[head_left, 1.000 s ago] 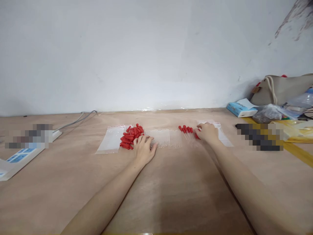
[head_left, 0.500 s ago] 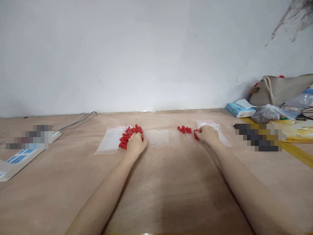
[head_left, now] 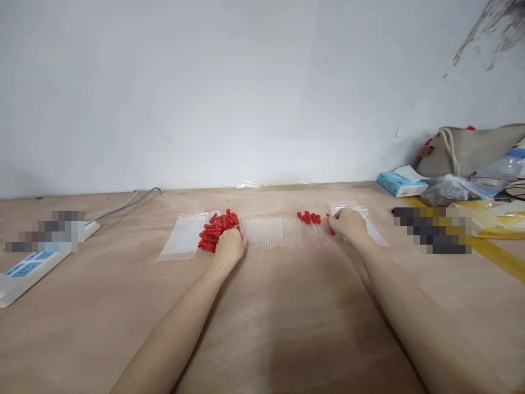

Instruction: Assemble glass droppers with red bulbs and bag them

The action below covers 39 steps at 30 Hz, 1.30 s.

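Observation:
My left hand (head_left: 232,244) is closed at the right edge of a pile of red rubber bulbs (head_left: 211,232); its fingertips are largely hidden, so what it pinches cannot be made out. Beside it lies a row of clear thin glass tubes (head_left: 266,232), side by side. Several droppers with red bulbs (head_left: 313,218) lie slanted to the right of the row. My right hand (head_left: 348,224) is closed just past them, with red rubber showing above and below its fingertips, so it pinches a red bulb. Whether a tube is attached to it cannot be told.
A clear zip bag (head_left: 184,235) lies left of the pile, another zip bag (head_left: 374,227) behind my right hand. At left is a white power strip (head_left: 45,257) with a grey cable (head_left: 127,204). A blue tissue pack (head_left: 402,183) and a grey bag (head_left: 479,150) stand at right.
My left hand has shifted slightly down and toward me at the pile's edge. My right hand has stayed almost in place, and the red rubber at its fingertips has changed position slightly.

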Motion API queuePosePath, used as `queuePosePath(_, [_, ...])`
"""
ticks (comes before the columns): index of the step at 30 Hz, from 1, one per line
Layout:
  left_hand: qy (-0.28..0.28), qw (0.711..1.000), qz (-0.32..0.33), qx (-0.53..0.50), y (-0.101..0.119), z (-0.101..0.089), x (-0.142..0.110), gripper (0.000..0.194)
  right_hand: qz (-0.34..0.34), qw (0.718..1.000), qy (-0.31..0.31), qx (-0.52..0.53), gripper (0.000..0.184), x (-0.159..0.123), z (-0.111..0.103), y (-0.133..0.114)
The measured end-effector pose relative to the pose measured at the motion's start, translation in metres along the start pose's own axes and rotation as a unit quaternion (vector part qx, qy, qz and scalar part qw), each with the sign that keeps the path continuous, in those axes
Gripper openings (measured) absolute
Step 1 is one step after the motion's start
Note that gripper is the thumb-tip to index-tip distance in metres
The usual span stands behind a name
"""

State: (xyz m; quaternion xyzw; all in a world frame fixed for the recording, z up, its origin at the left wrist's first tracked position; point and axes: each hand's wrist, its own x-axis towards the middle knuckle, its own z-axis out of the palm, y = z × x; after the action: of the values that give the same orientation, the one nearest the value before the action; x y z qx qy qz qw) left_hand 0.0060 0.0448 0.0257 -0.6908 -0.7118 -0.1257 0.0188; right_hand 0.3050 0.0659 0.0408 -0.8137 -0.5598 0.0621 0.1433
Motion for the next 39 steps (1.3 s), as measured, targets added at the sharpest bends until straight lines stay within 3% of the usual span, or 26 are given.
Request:
queuePosePath(7, [0.018,1.0,0.014,-0.003,0.0,-0.003,0.002,0.025,-0.025,0.998,0.057,0.016,0.024,0.001,0.003,0.0])
queuePosePath(10, [0.025,0.999,0.045,-0.013,0.005,-0.012,0.0,0.023,-0.042,0.998,0.037,-0.005,0.023,0.005,0.007,0.004])
queuePosePath(14, [0.024,0.983,0.171,-0.056,0.009,-0.021,-0.013,0.02,-0.052,0.999,0.016,0.001,0.022,0.007,0.007,0.007])
queuePosePath(17, [-0.006,0.953,0.291,-0.081,0.003,-0.019,-0.028,0.02,-0.053,0.996,0.067,0.034,0.028,0.006,0.005,0.007])
queuePosePath(20, [-0.05,0.939,0.334,-0.068,-0.009,-0.015,-0.041,0.021,-0.072,0.986,0.126,0.077,0.034,0.004,0.005,0.001])
queuePosePath(25, [-0.042,0.933,0.355,-0.034,-0.02,-0.016,-0.047,0.021,-0.175,0.949,0.168,0.203,0.03,-0.008,0.013,-0.02])
queuePosePath(28, [-0.009,0.933,0.35,-0.082,-0.01,-0.014,-0.046,0.023,-0.237,0.919,0.192,0.251,0.026,-0.028,0.028,-0.038])
queuePosePath(31, [-0.018,0.938,0.313,-0.148,0.003,-0.002,-0.044,0.022,-0.319,0.889,0.197,0.263,0.021,-0.057,0.047,-0.051])
queuePosePath(35, [-0.003,0.94,0.283,-0.194,0.01,0.015,-0.044,0.013,-0.432,0.852,0.149,0.257,0.017,-0.09,0.061,-0.052])
queuePosePath(39, [0.04,0.938,0.271,-0.21,0.007,0.015,-0.049,0.011,-0.442,0.839,0.117,0.295,0.015,-0.098,0.057,-0.045])
